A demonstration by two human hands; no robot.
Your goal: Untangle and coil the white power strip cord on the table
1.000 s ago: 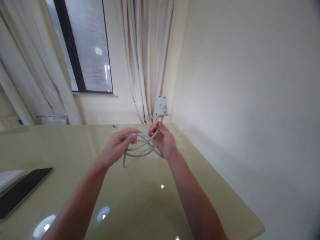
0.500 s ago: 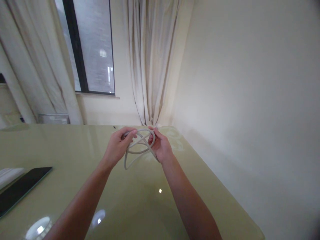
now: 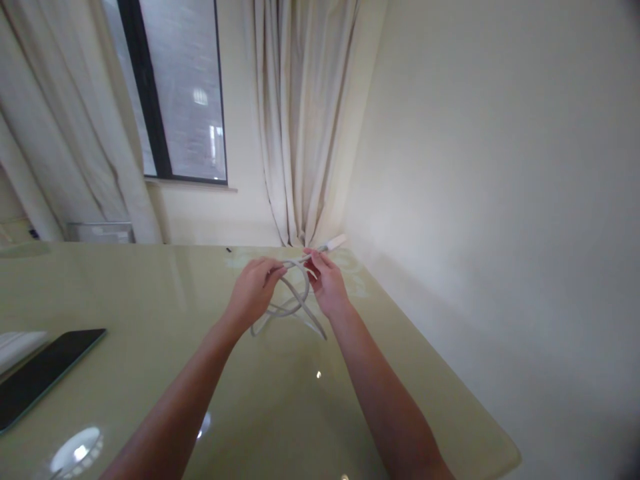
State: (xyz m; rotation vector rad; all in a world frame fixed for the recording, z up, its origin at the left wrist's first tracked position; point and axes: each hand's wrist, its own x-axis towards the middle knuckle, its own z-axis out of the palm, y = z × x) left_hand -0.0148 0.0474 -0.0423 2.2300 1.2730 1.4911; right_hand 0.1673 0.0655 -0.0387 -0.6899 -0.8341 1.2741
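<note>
A pale grey cable point(image 3: 306, 288) hangs in loose, crossing loops between my two hands, above the table. My left hand point(image 3: 256, 287) pinches it at the upper left of the loops, thumb pressed against the fingers. With thumb and fingertips, my right hand point(image 3: 326, 279) grips the cable near one end. Beyond the right fingertips a white plug point(image 3: 336, 242) sticks out, up and to the right; its tip is blurred. The lower loops dangle close to the tabletop, and I cannot tell whether they touch it.
The glossy greenish table point(image 3: 160, 347) ends at the wall on the right. On the left lie a dark flat slab point(image 3: 45, 377) and a white object point(image 3: 20, 348). A small black bit point(image 3: 229, 250) is near the far edge, in front of the curtain point(image 3: 305, 133).
The white plug now shows past my right fingertips. My left hand has shifted right along the cable, and the loops have loosened and hang differently.
</note>
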